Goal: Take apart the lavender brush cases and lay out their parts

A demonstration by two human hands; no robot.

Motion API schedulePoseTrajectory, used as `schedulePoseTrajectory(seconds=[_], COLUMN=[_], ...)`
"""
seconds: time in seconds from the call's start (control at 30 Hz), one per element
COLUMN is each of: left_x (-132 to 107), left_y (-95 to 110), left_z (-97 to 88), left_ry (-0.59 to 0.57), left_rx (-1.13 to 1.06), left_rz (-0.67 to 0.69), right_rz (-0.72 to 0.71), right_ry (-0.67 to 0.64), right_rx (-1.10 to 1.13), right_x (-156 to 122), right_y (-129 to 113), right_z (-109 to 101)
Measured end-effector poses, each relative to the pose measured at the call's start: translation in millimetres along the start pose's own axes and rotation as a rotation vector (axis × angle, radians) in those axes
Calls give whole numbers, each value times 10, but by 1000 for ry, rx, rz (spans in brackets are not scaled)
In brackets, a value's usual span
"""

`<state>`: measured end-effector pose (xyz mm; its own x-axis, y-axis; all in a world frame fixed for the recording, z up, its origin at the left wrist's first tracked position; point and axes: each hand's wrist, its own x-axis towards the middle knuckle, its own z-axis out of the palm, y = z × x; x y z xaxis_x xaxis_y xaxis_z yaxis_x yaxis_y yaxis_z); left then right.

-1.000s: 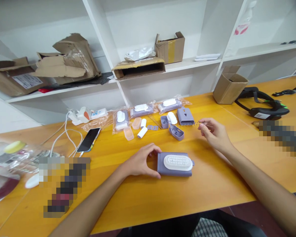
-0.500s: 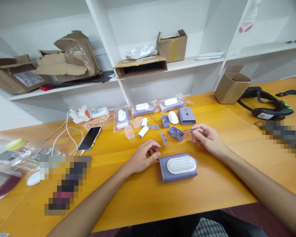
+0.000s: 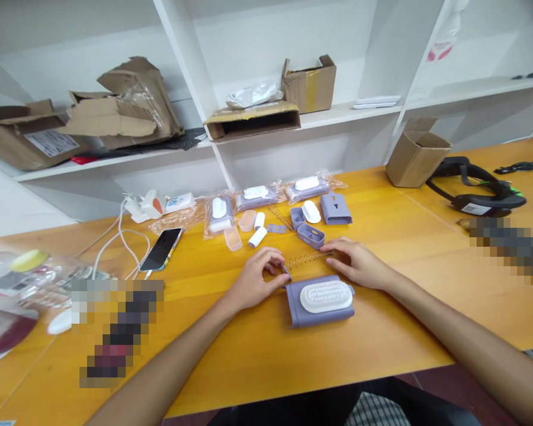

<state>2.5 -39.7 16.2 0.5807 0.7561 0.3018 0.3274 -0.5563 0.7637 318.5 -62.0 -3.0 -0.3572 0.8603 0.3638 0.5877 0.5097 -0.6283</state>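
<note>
Between my hands a thin metal coil spring (image 3: 306,259) stretches sideways above the table. My right hand (image 3: 359,263) pinches its right end in the fingertips. My left hand (image 3: 258,279) grips a small flat purple plate (image 3: 286,271) between thumb and fingers, at the spring's left end; whether the two are joined I cannot tell. Just below them lies a purple casing (image 3: 295,305) with a white bristled brush pad (image 3: 326,297) on top. Beyond my right fingers sits an open purple cup-shaped part (image 3: 311,236).
Behind lie another coil spring (image 3: 281,218), a purple slotted plate (image 3: 276,228), white cylinders (image 3: 258,237), peach trays (image 3: 233,239), a purple housing (image 3: 336,209) and several bagged brushes (image 3: 308,188). A charging phone (image 3: 161,249) is at left, a black headset (image 3: 479,192) at right.
My right hand has brought the spring left and nearer to me. My left hand has taken hold of the small purple plate. The open purple cup has shifted slightly left.
</note>
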Motion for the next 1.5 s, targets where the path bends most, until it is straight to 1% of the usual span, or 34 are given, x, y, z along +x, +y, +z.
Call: schedulePoseTrajectory(seconds=[0.17,0.47,0.53,0.67,0.83,0.93,1.03,1.13,1.23,1.33,1.43,1.5], left_x=[3,-4,-9,-15,-12,-9,12,54,88,84,55,39], left_y=[-14,-10,-3,4,11,-14,-97,-211,-279,-250,-162,-114], left_z=[1,13,4,-17,-11,-2,-24,-78,-118,-119,-106,-97], left_ry=[28,80,63,-12,7,36,91,158,199,192,123,85], left_rx=[63,195,210,228,204,123,-93,-294,-341,-262,-25,120], left_rz=[-5,-37,-38,-20,-35,-48,-118,-210,-242,-169,-48,3], right_rz=[-26,-73,-88,-91,-87,-58,-15,29,57,62,93,128], right_ry=[-29,-38,-50,-58,-58,-55,-32,49,88,69,44,26], right_rx=[-58,-59,-57,-60,-83,-76,-34,-25,-22,1,71,109], right_x=[10,2,7,24,27,10,-12,-28,-31,-25,-23,-22], right_y=[-10,-14,-10,-5,-34,-35,7,73,105,83,47,30], right_z=[6,22,38,63,67,64,44,2,-32,-23,18,40])
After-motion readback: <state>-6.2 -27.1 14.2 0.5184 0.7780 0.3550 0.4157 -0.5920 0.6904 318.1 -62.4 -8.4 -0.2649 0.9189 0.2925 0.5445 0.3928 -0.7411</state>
